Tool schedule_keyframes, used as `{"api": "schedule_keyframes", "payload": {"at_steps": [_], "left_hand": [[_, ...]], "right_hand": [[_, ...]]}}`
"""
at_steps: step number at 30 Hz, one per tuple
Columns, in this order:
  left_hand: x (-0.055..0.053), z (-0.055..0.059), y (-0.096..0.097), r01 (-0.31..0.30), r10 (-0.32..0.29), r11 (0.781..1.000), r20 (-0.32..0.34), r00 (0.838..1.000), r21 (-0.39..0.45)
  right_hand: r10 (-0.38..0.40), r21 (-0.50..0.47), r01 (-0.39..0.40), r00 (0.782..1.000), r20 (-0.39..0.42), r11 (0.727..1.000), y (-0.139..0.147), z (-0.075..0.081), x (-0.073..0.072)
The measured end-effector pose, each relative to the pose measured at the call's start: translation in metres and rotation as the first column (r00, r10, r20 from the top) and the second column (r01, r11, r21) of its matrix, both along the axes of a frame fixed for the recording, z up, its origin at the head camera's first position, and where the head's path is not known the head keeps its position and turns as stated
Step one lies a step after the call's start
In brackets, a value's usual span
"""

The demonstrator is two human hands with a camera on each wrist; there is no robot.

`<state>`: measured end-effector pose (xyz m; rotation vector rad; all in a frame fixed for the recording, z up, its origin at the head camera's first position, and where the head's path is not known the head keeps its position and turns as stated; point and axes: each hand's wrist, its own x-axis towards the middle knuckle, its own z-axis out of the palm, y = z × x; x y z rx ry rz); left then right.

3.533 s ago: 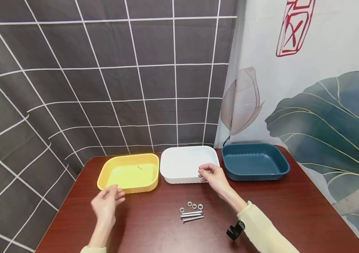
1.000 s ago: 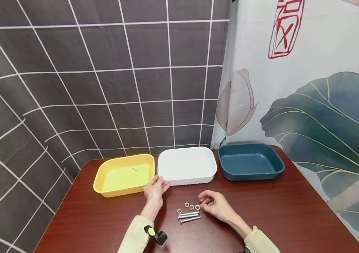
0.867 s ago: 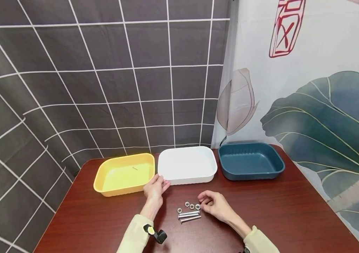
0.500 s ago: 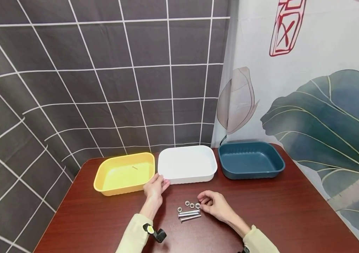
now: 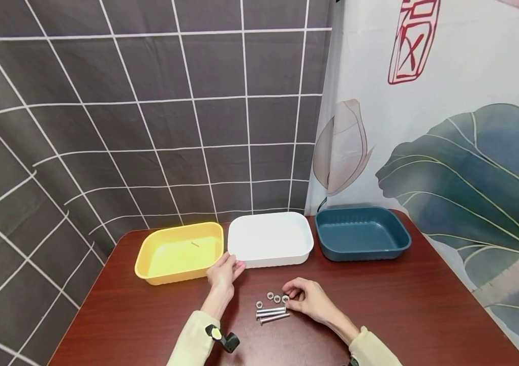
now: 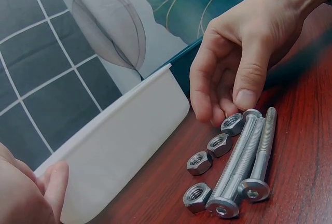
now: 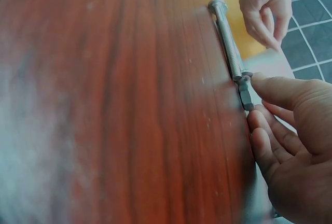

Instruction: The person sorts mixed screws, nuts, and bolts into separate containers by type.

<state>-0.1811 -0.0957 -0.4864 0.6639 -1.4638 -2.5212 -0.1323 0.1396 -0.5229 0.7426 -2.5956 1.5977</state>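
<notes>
In the head view my left hand [image 5: 222,270] grips the front left corner of the white tray [image 5: 270,236], its fingertips at the rim and outer wall. My right hand [image 5: 310,300] is low over the table, fingers curled. Its thumb and fingertips pinch at a steel hex nut [image 6: 232,124], the one nearest that hand in a short row; the nut stands at tabletop height. More nuts [image 6: 199,163] lie beside it. Three long steel bolts [image 6: 244,172] lie side by side along the row, their flat round heads towards the left hand.
The yellow tray [image 5: 151,277] stands left of the white one and holds a small thin screw [image 5: 195,244]. A dark blue tray [image 5: 364,251] is at the right. Behind them hang a dark grid curtain [image 5: 149,127] and a printed light curtain [image 5: 369,61].
My left hand has moved from beside the yellow tray to the white tray's corner. My right hand has come down from the white tray to the nuts, edging left over the last half second.
</notes>
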Motion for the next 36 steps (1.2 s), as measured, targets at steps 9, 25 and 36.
{"api": "schedule_keyframes", "payload": {"at_steps": [9, 25, 36], "left_hand": [[0.0005, 0.0018, -0.0004, 0.004, -0.004, 1.000, 0.003, 1.000, -0.005], [-0.0010, 0.0010, -0.0002, -0.004, 0.004, 1.000, -0.004, 1.000, 0.001], [-0.0011, -0.0007, -0.0011, 0.007, -0.007, 1.000, 0.000, 1.000, 0.006]], "right_hand": [[0.002, 0.032, 0.000, 0.998, -0.055, 0.999, -0.0030, -0.0042, 0.0003], [-0.001, 0.112, 0.023, 0.980, -0.197, 0.993, -0.0088, -0.0056, -0.0029], [-0.017, 0.111, 0.036, 0.986, -0.167, 0.993, -0.0067, -0.0027, -0.0041]]}}
